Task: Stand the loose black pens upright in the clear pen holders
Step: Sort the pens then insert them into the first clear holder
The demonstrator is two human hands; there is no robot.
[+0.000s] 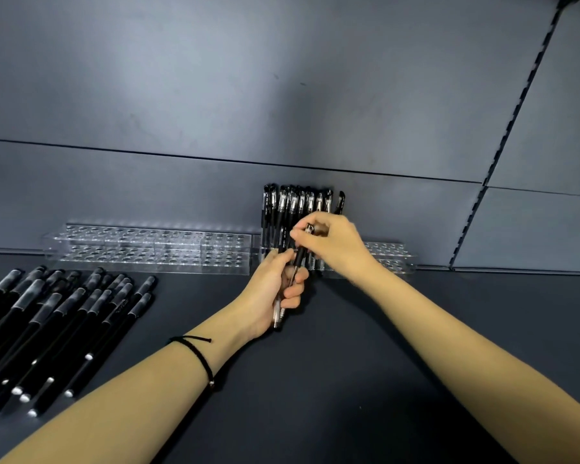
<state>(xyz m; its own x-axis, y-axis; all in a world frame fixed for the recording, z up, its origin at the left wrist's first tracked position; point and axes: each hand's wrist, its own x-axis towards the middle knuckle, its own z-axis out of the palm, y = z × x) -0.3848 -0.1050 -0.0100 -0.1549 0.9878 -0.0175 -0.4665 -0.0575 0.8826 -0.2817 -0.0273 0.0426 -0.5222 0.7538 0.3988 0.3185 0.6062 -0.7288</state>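
Several black pens [295,204] stand upright in the right-hand clear pen holder [390,252] against the back wall. My left hand [275,286] grips a small bunch of black pens [278,313] in front of that holder. My right hand [332,242] pinches the top end of one pen [300,256] that slants up out of the bunch. A second clear holder [148,247] with nothing in its holes sits to the left. A heap of loose black pens [54,326] lies at the left on the dark surface.
A dark grey wall panel [215,95] rises directly behind the holders. A slotted upright rail [503,139] runs down the wall at the right. A black cord bracelet [200,358] circles my left wrist.
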